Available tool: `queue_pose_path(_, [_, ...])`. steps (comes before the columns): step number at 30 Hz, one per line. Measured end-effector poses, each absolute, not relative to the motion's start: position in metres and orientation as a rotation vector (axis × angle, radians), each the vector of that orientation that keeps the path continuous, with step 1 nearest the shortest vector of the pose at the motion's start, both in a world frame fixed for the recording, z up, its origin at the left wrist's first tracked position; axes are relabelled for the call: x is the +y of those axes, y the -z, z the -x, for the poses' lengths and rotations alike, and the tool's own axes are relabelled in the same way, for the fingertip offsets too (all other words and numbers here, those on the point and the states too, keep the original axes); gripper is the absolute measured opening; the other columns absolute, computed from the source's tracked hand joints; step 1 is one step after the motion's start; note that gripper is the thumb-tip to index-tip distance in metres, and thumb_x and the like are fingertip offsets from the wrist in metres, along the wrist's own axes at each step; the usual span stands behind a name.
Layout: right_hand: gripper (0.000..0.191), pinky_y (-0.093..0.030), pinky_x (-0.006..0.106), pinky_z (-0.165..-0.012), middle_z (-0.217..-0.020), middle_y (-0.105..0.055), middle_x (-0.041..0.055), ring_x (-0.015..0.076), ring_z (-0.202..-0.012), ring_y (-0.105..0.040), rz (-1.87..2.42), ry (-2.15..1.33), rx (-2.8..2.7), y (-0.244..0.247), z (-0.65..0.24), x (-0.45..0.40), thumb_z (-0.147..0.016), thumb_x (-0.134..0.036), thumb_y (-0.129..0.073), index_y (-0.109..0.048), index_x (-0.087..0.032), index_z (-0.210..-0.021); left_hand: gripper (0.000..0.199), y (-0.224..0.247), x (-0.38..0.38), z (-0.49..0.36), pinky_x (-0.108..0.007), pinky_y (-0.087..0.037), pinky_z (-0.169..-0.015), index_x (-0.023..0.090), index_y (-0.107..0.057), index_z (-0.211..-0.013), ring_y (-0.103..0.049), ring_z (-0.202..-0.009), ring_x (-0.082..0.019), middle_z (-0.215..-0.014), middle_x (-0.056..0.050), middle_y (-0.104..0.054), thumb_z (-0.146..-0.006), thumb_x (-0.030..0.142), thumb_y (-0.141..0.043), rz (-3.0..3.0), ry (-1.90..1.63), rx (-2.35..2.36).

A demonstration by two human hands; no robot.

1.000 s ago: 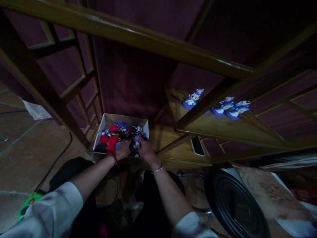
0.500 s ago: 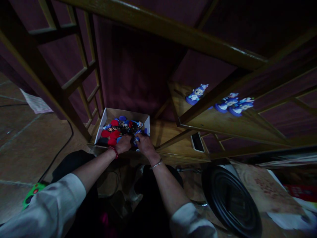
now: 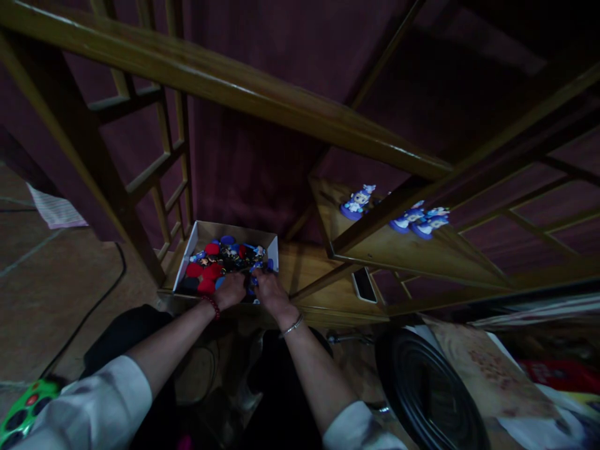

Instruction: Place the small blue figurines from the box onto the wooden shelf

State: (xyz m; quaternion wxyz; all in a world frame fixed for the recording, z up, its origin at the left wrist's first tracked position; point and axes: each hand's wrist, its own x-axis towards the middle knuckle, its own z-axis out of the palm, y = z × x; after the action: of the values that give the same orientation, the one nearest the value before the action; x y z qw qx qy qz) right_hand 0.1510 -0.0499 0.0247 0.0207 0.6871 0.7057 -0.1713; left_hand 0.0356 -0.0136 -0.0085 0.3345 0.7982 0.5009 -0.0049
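A shallow white box [image 3: 274, 247] on the lower wooden shelf holds a jumble of small figurines [image 3: 229, 253] with red, blue and black parts. My left hand [image 3: 230, 290], wearing a red bead bracelet, reaches over the box's near wall. Its fingers are curled closed among the figurines, and what they grip is hidden. Beside it, my right hand [image 3: 270, 292], with a silver bracelet, has its fingers closed at a blue-purple figurine [image 3: 254, 279] in the box's right part. The two hands are close together but apart.
Wooden bars [image 3: 225, 75] of the shelf frame cross above and left of the box. Blue-purple figurines [image 3: 359, 203] stand on a raised shelf at right, above a phone [image 3: 364, 285]. A round black stool [image 3: 431, 387] is at lower right, a green object [image 3: 28, 406] at lower left.
The view has shifted, so the box and shelf appear slightly lower and further left. Both hands stay inside the box with only slight movement against the figurines.
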Motion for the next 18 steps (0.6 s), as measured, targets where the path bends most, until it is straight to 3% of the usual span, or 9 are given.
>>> queue_pose_path(10, [0.032, -0.039, 0.023, -0.08, -0.1, -0.062, 0.0104, 0.0154, -0.094, -0.056, -2.106, 0.53, 2.232, -0.017, -0.148, -0.048, -0.078, -0.008, -0.043, -0.05, -0.015, -0.108, 0.036, 0.001, -0.013, -0.035, -0.025, -0.043, -0.08, 0.007, -0.059, -0.097, -0.058, -0.096, -0.02, -0.101, -0.017, -0.062, -0.071, 0.001, -0.036, -2.053, -0.033, 1.214])
queue_pose_path(18, [0.031, -0.039, 0.022, -0.079, -0.097, -0.063, 0.009, 0.015, -0.092, -0.057, -2.086, 0.589, 2.267, -0.013, -0.152, -0.047, -0.076, -0.004, -0.041, -0.058, -0.015, -0.099, 0.031, 0.006, -0.012, -0.035, -0.024, -0.043, -0.078, 0.008, -0.06, -0.092, -0.058, -0.095, -0.019, -0.1, -0.016, -0.062, -0.072, 0.004, -0.038, -1.958, -0.012, 1.278])
